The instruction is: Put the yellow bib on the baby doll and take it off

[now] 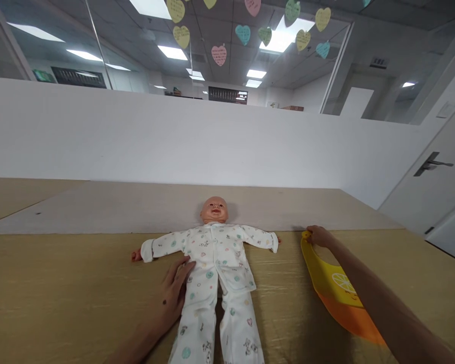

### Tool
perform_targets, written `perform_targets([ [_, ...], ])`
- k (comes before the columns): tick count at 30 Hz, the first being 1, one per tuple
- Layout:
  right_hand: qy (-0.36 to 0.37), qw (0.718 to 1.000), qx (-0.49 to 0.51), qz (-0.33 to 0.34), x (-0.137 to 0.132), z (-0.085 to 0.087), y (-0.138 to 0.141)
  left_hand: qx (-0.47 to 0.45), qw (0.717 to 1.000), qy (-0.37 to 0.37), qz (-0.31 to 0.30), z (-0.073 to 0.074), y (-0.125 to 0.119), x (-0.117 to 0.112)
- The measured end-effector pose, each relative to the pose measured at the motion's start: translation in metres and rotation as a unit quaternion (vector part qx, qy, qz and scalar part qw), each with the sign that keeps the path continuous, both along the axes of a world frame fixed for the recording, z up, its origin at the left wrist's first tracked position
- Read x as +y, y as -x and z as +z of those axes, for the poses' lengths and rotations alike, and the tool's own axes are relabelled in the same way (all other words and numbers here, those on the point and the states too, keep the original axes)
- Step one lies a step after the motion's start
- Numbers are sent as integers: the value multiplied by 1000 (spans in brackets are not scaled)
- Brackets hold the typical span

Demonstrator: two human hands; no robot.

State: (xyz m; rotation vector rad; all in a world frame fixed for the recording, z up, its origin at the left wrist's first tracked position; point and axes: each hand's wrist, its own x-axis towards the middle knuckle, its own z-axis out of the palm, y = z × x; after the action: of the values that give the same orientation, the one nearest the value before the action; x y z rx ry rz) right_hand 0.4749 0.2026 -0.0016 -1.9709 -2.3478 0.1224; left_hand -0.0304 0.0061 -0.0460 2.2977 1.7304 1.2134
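1. Handling the yellow-and-orange baby bib (326, 275) looks like the step in hand; it lies on the right of the tan tabletop (79, 298), well apart from the baby doll (214, 265).
2. A firm pinch near the neckband's far end (306, 235) should serve best, leaving the neck opening free to spread without twisting.
3. Raising the bib before drawing it sideways would probably stop its orange lower part from dragging or folding under.
4. Light, flat pressure on the doll should steady it without rucking the printed pajama top (227, 247).
5. The right hand (320, 236) is closed on that far end, knuckles up; its forearm slants in from the near right, passing over the bib's right side.
6. The left hand (173, 289) is unclenched, back up, fingers slightly bent, fingertips seemingly touching the pajama top's left edge.
7. The doll lies face up at the centre, head far, legs near, arms spread left and right.
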Motion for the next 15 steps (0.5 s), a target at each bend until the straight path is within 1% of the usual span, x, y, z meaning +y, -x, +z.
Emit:
perform_targets([
  [3, -3, 1000, -9, -9, -2, 2, 2, 5, 1000, 5, -7, -1, 0, 1],
  [5, 7, 1000, -24, -10, -4, 6, 1, 15, 1000, 9, -13, 2, 1, 0],
  [8, 22, 998, -54, 3, -11, 21, -3, 18, 1000, 7, -5, 8, 1, -1],
  [11, 7, 998, -55, 27, -27, 51, -6, 21, 1000, 5, 0, 13, -1, -3],
  [13, -5, 998, -39, 44, -44, 76, -4, 26, 1000, 2, -3, 14, -2, -4],
  [15, 4, 998, -12, 58, -66, 104, 0, 31, 1000, -2, -5, 14, -3, -4],
])
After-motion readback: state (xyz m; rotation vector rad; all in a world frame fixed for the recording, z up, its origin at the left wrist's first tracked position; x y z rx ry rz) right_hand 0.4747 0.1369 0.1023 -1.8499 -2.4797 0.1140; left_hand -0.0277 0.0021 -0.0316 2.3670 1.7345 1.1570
